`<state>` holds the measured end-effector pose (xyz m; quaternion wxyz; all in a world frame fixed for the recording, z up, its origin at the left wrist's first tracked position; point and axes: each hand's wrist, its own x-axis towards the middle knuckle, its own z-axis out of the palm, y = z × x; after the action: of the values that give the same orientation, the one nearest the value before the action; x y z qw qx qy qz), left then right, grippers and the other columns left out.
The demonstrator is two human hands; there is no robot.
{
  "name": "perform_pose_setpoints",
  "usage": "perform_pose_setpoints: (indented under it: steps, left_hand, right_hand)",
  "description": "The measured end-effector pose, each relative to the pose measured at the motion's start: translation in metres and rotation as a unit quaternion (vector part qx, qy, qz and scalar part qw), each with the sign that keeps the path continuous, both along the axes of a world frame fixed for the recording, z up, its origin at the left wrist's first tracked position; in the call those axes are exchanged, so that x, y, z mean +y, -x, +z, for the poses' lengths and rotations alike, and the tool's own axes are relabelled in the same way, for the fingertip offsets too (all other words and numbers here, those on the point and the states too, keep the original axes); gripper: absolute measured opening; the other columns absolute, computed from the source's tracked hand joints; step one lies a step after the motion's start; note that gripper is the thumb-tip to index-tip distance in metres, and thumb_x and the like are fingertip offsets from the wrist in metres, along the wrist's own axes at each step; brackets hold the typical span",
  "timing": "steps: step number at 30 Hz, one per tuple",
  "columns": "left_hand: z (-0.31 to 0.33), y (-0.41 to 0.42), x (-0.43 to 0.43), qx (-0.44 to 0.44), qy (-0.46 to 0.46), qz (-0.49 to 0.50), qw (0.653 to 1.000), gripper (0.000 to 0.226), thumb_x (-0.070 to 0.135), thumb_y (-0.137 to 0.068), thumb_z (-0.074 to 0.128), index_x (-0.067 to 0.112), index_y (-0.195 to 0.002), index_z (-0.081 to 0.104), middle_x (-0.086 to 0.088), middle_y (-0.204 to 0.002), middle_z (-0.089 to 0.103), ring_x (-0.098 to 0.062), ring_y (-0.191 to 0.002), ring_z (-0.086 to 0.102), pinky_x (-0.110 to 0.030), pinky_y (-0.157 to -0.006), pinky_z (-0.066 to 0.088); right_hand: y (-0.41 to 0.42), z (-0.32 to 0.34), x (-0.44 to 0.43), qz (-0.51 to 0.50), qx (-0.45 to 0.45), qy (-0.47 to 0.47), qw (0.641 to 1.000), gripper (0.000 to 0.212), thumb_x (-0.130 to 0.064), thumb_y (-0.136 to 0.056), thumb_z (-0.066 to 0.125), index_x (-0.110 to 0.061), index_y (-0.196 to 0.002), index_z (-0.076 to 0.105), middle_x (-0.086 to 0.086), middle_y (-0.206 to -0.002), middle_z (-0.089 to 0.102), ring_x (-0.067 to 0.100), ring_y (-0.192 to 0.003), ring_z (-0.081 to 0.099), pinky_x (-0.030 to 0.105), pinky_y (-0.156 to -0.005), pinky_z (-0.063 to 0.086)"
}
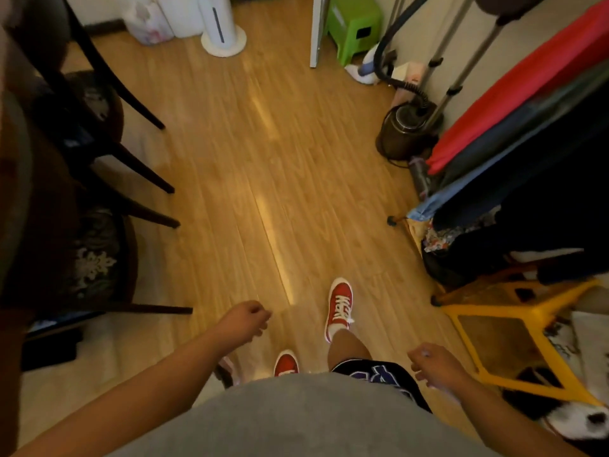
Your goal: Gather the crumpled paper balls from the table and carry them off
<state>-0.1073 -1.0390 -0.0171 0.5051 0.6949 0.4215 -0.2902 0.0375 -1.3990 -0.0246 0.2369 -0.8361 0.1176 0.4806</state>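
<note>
Walking over the wooden floor (263, 159) now, one red shoe (339, 308) stepping ahead. Left hand (244, 321), just left of that shoe, is clenched into a fist; what's inside, I cannot tell. Right hand (431, 364), right of the shoe and nearer the body, is curled too, with a pale scrap peeking out, so the paper balls (425, 354) seem to ride in there. Light, soft, springy stuff: best cupped whole in the palm, since a loose grip lets one pop free.
</note>
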Motion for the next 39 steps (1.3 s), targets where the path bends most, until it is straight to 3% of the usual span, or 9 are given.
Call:
perform_pose_setpoints:
  steps: [6,8,11,17,22,26,29,34,39]
  left_hand:
    - [0.006,-0.117,0.024,-0.016,0.004,0.051,0.999,0.028,0.035,-0.097,0.051,0.01,-0.1,0.063,-0.008,-0.098,0.069,-0.02,-0.083,0.065,-0.034,-0.071,0.051]
    - [0.009,-0.136,0.035,-0.007,-0.005,0.065,0.998,0.027,0.036,-0.096,0.05,0.012,-0.099,0.063,-0.007,-0.097,0.069,-0.02,-0.086,0.066,-0.035,-0.073,0.052]
    - [0.012,-0.145,0.055,0.01,-0.022,0.097,0.995,0.026,0.036,-0.096,0.05,0.013,-0.097,0.063,-0.006,-0.094,0.069,-0.021,-0.086,0.066,-0.035,-0.073,0.052]
    - [0.002,-0.129,0.102,0.078,-0.022,0.193,0.978,0.023,0.035,-0.095,0.052,0.014,-0.095,0.062,-0.006,-0.09,0.069,-0.019,-0.081,0.066,-0.028,-0.062,0.05]
    - [-0.021,-0.128,0.157,0.101,-0.004,0.268,0.958,0.025,0.027,-0.095,0.055,0.004,-0.087,0.06,-0.013,-0.081,0.066,-0.022,-0.063,0.056,-0.023,-0.053,0.04]
    - [-0.029,-0.148,0.22,0.109,-0.006,0.29,0.951,0.023,0.026,-0.095,0.056,0.006,-0.084,0.06,-0.013,-0.08,0.066,-0.021,-0.061,0.056,-0.021,-0.05,0.038]
    - [-0.026,-0.174,0.271,0.112,-0.004,0.262,0.958,0.024,0.028,-0.096,0.054,0.005,-0.093,0.061,-0.014,-0.088,0.069,-0.022,-0.07,0.06,-0.025,-0.061,0.044]
    - [-0.013,-0.244,0.355,0.082,-0.024,0.237,0.968,0.026,0.029,-0.096,0.053,0.005,-0.097,0.063,-0.016,-0.095,0.07,-0.024,-0.079,0.06,-0.029,-0.07,0.045]
    - [-0.002,-0.334,0.426,0.02,-0.023,0.229,0.973,0.024,0.035,-0.095,0.052,0.013,-0.092,0.063,-0.009,-0.092,0.069,-0.019,-0.078,0.062,-0.028,-0.067,0.048]
  right_hand:
    - [-0.125,-0.018,0.027,0.056,0.003,0.022,0.998,0.02,-0.016,-0.093,0.054,-0.004,-0.077,0.055,0.017,-0.075,0.056,0.024,-0.068,0.052,0.029,-0.061,0.034]
    - [-0.167,-0.018,0.049,0.082,0.012,0.028,0.996,0.019,-0.014,-0.093,0.053,-0.002,-0.079,0.055,0.017,-0.076,0.057,0.025,-0.066,0.053,0.027,-0.058,0.036]
    - [-0.225,-0.017,0.094,0.145,0.009,0.025,0.989,0.02,-0.016,-0.093,0.055,-0.004,-0.077,0.057,0.014,-0.074,0.059,0.02,-0.056,0.053,0.023,-0.048,0.037]
    - [-0.319,-0.028,0.227,0.262,-0.014,-0.012,0.965,0.02,-0.023,-0.088,0.057,-0.013,-0.071,0.062,0.005,-0.069,0.063,0.015,-0.057,0.059,0.022,-0.049,0.04]
    - [-0.363,-0.032,0.353,0.328,-0.026,-0.058,0.943,0.019,-0.025,-0.09,0.058,-0.01,-0.08,0.065,0.008,-0.075,0.066,0.018,-0.064,0.062,0.026,-0.055,0.043]
    - [-0.387,-0.019,0.44,0.333,-0.024,-0.067,0.94,0.018,-0.023,-0.093,0.057,-0.008,-0.088,0.066,0.01,-0.085,0.068,0.015,-0.069,0.062,0.019,-0.051,0.042]
    - [-0.409,-0.006,0.483,0.321,-0.028,-0.059,0.945,0.017,-0.023,-0.094,0.056,-0.009,-0.091,0.065,0.008,-0.087,0.067,0.013,-0.07,0.061,0.017,-0.05,0.041]
    - [-0.457,0.003,0.521,0.304,-0.031,-0.018,0.952,0.02,-0.026,-0.094,0.054,-0.009,-0.092,0.065,0.012,-0.089,0.069,0.022,-0.072,0.065,0.029,-0.058,0.048]
    - [-0.518,-0.007,0.548,0.269,-0.023,0.015,0.963,0.021,-0.021,-0.093,0.055,-0.002,-0.09,0.063,0.017,-0.085,0.068,0.022,-0.062,0.058,0.028,-0.053,0.042]
